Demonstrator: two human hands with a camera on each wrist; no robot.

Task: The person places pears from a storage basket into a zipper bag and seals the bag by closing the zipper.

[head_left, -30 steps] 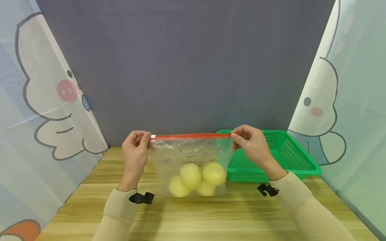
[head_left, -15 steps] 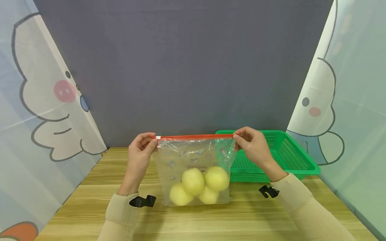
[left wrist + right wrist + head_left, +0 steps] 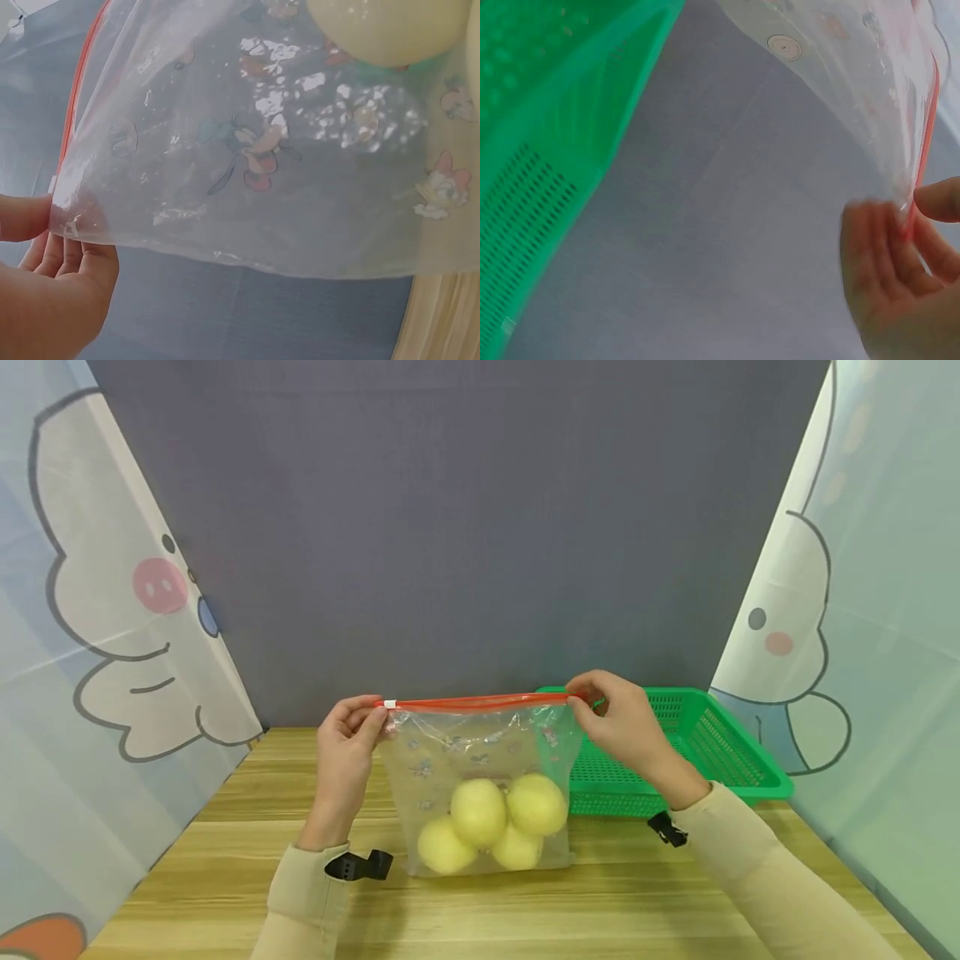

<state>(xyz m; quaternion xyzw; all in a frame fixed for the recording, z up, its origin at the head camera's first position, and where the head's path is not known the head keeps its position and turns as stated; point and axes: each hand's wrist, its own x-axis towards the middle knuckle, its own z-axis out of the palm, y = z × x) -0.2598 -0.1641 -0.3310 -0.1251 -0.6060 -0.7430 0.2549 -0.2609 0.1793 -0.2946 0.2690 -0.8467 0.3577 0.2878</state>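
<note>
L hand (image 3: 347, 752): thumb + fingers nearly closed, pinching the top L corner of the clear bag (image 3: 442, 747). R hand (image 3: 626, 727): same sort of pinch on the top R corner, thumb one side, fingers the other, per R wrist view.

Key relation: white slider (image 3: 390, 704) sits at the L end of the red zip (image 3: 480, 702), just beside the L thumb tip; can't tell if they touch. Zip's long axis runs L–R across frame centre, approx level, R end a touch higher. L hand is nearer the slider by far; R hand is at the opp. end. Red strips look slightly apart mid to R, so prob. not fully sealed.

Bag hangs upright in lower centre of frame, fruit at its bottom; can't tell if it rests on the table (image 3: 465, 931).

Count: 1 bag, 1 zip, 1 slider, 4 round yellow fruit (image 3: 478, 812) visible (2 upper, 2 lower, bunched), 1 green basket (image 3: 768, 783) R of centre, partly behind bag + R hand, 2 hands, 2 black straps (image 3: 367, 865), 1 per wrist.
</note>
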